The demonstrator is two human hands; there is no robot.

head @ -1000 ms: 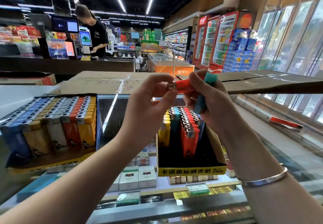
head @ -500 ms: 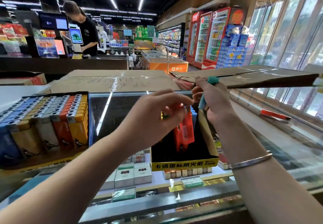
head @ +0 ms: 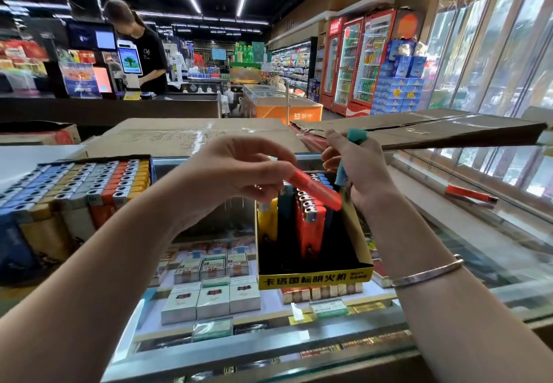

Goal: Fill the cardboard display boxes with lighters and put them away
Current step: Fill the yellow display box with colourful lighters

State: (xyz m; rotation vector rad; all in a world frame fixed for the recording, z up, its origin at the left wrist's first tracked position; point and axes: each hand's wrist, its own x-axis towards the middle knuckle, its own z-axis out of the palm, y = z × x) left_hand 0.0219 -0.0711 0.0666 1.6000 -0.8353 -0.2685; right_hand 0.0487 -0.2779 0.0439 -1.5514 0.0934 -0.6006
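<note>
A black and yellow cardboard display box [head: 314,279] stands on the glass counter, partly filled with upright yellow, teal, blue and orange lighters [head: 309,230]. My left hand [head: 239,170] pinches an orange lighter [head: 314,189], tilted just above the orange row in the box. To its right, my right hand [head: 362,173] grips a teal lighter [head: 351,152] upright over the box's back right corner. A second display box [head: 74,203], full of lighters in several colours, stands at the left of the counter.
The glass counter [head: 449,233] shows cigarette packs [head: 214,296] beneath. Flattened cardboard cartons [head: 191,137] lie behind the boxes. An orange lighter [head: 469,194] lies on the ledge at right. A person in black stands at the checkout far left; fridges line the right.
My left hand took the orange lighter from between both hands, swung it down over the box and now tilts it above the orange row. The right hand lowered slightly with the teal lighter.
</note>
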